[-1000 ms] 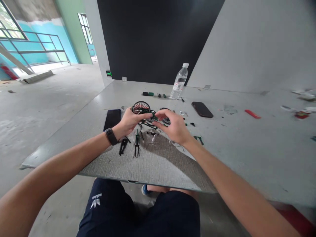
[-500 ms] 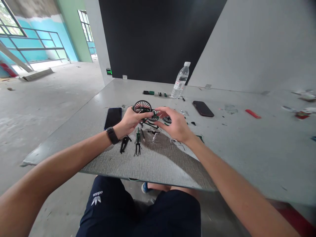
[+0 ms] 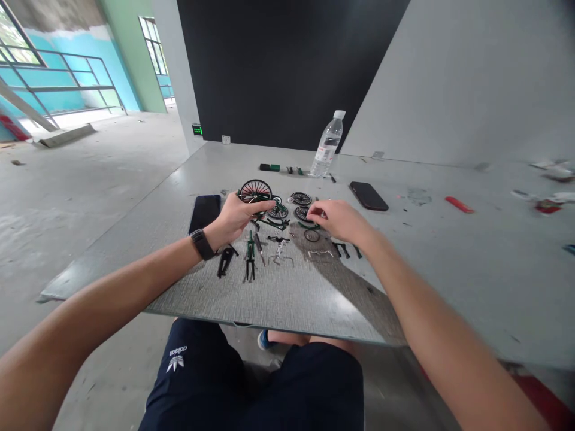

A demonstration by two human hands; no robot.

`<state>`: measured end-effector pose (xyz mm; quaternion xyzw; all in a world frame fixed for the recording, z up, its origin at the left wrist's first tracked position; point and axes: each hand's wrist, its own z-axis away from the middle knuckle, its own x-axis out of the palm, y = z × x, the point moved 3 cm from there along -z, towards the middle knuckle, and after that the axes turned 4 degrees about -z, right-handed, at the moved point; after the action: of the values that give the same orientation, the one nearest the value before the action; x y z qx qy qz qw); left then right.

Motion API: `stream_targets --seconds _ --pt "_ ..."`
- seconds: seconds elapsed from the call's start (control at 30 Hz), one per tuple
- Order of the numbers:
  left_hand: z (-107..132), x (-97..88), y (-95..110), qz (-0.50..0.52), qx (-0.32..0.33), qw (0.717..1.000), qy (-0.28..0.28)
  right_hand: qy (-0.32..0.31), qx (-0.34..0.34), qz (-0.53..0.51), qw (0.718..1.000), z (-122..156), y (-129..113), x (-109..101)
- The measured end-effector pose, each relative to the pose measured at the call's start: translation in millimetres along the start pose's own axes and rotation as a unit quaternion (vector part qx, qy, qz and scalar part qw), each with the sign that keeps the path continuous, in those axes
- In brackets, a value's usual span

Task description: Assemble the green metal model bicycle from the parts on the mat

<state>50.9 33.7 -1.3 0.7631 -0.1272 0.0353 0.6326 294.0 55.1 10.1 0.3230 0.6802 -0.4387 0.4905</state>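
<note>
Holding a model-bike assembly (image 3: pixel 256 193) between the dark phone (image 3: pixel 204 214) and a loose wheel (image 3: pixel 302 214): left hand (image 3: pixel 234 216) | right hand (image 3: pixel 344 220): fingers narrowed beside that wheel, whether gripping anything I can't tell from here | a light, steady left pinch should avoid bending it.

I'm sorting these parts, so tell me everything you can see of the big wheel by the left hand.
The big wheel has a black rim and thin spokes, with reddish colour showing between them. Its material is hard to tell. It is tilted, one face towards the camera, at the left hand, which overlaps its lower edge; whether they touch is unclear.
</note>
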Motion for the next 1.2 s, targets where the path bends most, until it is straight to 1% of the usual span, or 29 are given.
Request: stream_targets --seconds 0.07,0.2,0.27,0.43,0.5,0.57,0.63,0.77,0.83,0.93,1.03,1.1,1.2 --pt "0 -1.5 1 0.001 -0.005 1.000 0.008 -0.002 0.024 0.006 1.000 0 11 -8" --pt "-2 -3.7 3 0.001 0.002 1.000 0.009 0.063 0.111 0.059 0.990 3 43 -29" --pt "-3 -4.1 3 0.001 0.000 1.000 0.007 0.073 0.155 0.085 0.982 5 60 -34" --pt "-3 -4.0 1 0.003 0.003 1.000 0.007 0.060 0.216 0.093 0.970 6 94 -33" --pt "-3 -3.5 2 0.005 0.004 1.000 0.008 0.057 0.239 0.090 0.965 5 102 -30" --pt "-2 -3.0 4 0.005 -0.001 1.000 0.013 0.069 0.256 0.089 0.960 2 105 -24" --pt "0 -2.8 7 0.002 -0.012 1.000 0.024 0.085 0.256 0.092 0.959 -2 105 -18" --pt "1 -4.0 9 -0.010 -0.024 0.999 0.035 0.090 0.252 0.096 0.959 -10 106 -11" --pt "1 -5.3 9 -0.015 -0.022 0.999 0.033 0.089 0.255 0.090 0.959 -10 110 -15" --pt "0 -6.9 8 -0.017 -0.013 0.999 0.028 0.092 0.266 0.087 0.956 -4 119 -28" --pt "-1 -7.6 9 -0.014 -0.004 1.000 0.027 0.072 0.259 0.081 0.960 4 119 -38" --pt "-1 -8.7 10 -0.013 -0.008 0.999 0.035 0.077 0.225 0.064 0.969 7 107 -42" --pt "-3 -11.4 12 -0.012 -0.011 0.999 0.048 0.090 0.096 -0.001 0.991 6 69 -42"
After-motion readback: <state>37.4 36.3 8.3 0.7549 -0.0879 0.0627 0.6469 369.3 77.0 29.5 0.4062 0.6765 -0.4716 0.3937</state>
